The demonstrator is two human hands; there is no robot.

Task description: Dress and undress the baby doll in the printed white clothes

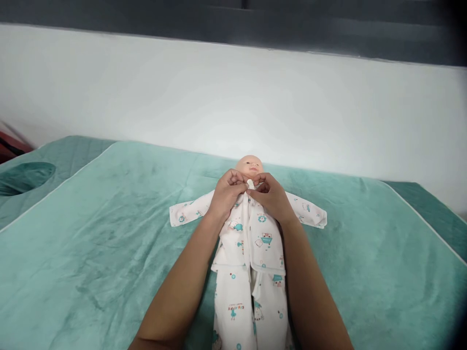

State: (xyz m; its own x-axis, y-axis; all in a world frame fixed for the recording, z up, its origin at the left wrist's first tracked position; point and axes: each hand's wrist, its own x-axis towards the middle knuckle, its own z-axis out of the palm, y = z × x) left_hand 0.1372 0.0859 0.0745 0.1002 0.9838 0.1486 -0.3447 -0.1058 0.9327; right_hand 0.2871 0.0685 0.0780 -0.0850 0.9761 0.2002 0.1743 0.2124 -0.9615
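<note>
A baby doll (249, 163) lies on its back, dressed in a white baby jacket (265, 228) and matching white trousers (233, 311), both printed with small teal and orange figures. Its sleeves stretch out to both sides. At the jacket's collar, just below the doll's chin, my left hand (229, 192) pinches the edge of the front opening. My right hand (272, 194) pinches the other edge close beside it. A small white tab of the collar shows between my fingertips. Whether a fastener is there is hidden by my fingers.
Under the doll spreads a teal plush cover (120, 243) with creases on the left. An oval hole (27, 177) shows in the bed at far left, near a red object (12, 146). Behind the bed rises a white wall (219, 97) with a dark band above.
</note>
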